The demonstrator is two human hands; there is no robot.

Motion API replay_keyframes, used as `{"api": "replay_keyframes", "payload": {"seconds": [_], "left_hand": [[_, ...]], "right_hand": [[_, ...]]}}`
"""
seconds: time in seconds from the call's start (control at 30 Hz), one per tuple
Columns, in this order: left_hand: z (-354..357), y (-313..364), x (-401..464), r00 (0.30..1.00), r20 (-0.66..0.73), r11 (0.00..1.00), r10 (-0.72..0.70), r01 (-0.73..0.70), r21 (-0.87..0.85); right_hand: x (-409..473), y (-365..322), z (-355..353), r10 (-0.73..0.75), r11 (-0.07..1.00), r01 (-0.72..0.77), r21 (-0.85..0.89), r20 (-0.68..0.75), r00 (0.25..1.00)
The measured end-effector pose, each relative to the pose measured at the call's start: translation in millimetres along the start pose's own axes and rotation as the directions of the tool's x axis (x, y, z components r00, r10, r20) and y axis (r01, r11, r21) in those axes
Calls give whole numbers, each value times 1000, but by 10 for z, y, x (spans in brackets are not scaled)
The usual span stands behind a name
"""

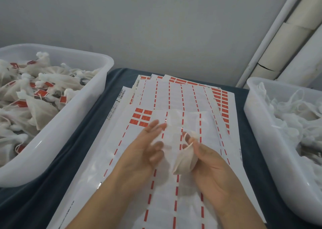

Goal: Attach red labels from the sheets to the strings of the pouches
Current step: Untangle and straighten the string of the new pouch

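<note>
Resting in right grip (207, 156): pouch (184, 161)

A dark blue cloth (52, 185) covers the bench. A grey wall (156, 28) rises at the far side. In the far right corner, cardboard tubes (289, 35) lean beside white pipes (271, 32).

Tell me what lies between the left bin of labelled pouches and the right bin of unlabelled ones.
In the head view, label sheets fanned out on a dark blue cloth, and both hands over them; the right hand holds a pouch, the left hand is open.
</note>
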State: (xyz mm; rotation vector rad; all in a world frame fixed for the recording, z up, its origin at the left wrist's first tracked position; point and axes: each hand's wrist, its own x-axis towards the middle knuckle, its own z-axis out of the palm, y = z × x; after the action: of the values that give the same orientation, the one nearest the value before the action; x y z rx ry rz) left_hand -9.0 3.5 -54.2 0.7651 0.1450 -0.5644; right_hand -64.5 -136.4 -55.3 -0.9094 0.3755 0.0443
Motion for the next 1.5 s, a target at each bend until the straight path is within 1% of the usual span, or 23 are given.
{"api": "replay_keyframes", "payload": {"seconds": [0.03, 0.07, 0.1, 0.13, 0.17, 0.2, 0.27, 0.4, 0.5, 0.57, 0.6, 0.63, 0.7, 0.77, 0.8, 0.9, 1.07, 1.13, 1.27, 1.3, 1.37, 1.43, 1.5], "left_hand": [[-9, 6, 6, 987, -90, 981, 135, -120, 151], [-23, -6, 9, 936, -113, 872, 334, -262, 413], [-12, -23, -8, 844, -17, 642, 536, -394, 658], [-12, -54, -17, 743, 162, 367, 650, -493, 789], [-26, -109, -15, 667, 327, 144, 669, -548, 824], [-42, -178, -9, 631, 441, 2, 638, -574, 819], [-72, -280, 14, 627, 530, -110, 571, -581, 807], [-114, -287, 41, 622, 552, -154, 555, -576, 803], [-114, -268, 52, 564, 616, -245, 550, -596, 764], [-91, -253, 24, 585, 591, -174, 555, -613, 771], [-70, -223, 2, 659, 511, -11, 552, -606, 795], [-45, -178, -17, 762, 392, 228, 515, -563, 795], [-21, -71, -15, 920, 159, 684, 358, -374, 626], [-78, -8, 43, 984, 39, 955, 174, -178, 238], [-89, 12, 55, 994, 42, 994, 101, -102, 41], [-93, 47, 46, 996, 47, 968, 70, -56, -243], [-83, 146, 32, 984, -60, 921, 168, -178, -348], [-76, 137, 14, 974, -74, 947, 213, -225, -229], [-20, 205, 6, 923, -48, 892, 382, -355, 278], [-18, 247, 49, 894, -73, 815, 443, -367, 448], [-54, 345, 196, 786, -68, 507, 615, -327, 798], [-127, 408, 326, 735, 51, 188, 677, -239, 953], [-264, 372, 462, 757, 105, -3, 645, -135, 991]], "right_hand": [[-6, -2, -1, -17, 998, 17, -56, -10, 1000], [-15, 0, 0, -35, 993, 34, -109, -4, 999], [-19, 5, 4, -53, 986, 54, -160, 13, 999], [-29, 11, 10, -73, 974, 76, -214, 25, 997], [-33, 21, 11, -93, 958, 95, -270, 22, 995], [-32, 31, 8, -113, 941, 110, -319, 9, 994], [-17, 62, 5, -138, 907, 119, -405, -16, 990], [9, 101, 11, -170, 855, 131, -502, -33, 985], [17, 104, -9, -169, 864, 139, -483, -19, 985], [21, 93, -22, -165, 867, 149, -476, 8, 986], [18, 87, -22, -172, 856, 163, -491, 27, 985], [16, 82, -19, -184, 830, 183, -527, 50, 982], [3, 74, -7, -192, 774, 206, -598, 88, 977], [-4, 75, 9, -166, 759, 196, -620, 107, 980], [-5, 81, 17, -159, 767, 199, -610, 119, 980], [8, 96, 23, -159, 802, 201, -562, 124, 979], [34, 172, 103, -127, 775, 222, -592, 199, 972], [41, 217, 121, -118, 756, 212, -619, 190, 975], [55, 296, 101, -138, 672, 205, -711, 152, 979], [65, 309, 97, -171, 648, 210, -733, 129, 977], [80, 304, 113, -224, 597, 195, -778, 72, 972], [115, 260, 148, -252, 503, 181, -845, 58, 966], [211, 167, 180, -263, 321, 199, -926, 114, 958]]}}
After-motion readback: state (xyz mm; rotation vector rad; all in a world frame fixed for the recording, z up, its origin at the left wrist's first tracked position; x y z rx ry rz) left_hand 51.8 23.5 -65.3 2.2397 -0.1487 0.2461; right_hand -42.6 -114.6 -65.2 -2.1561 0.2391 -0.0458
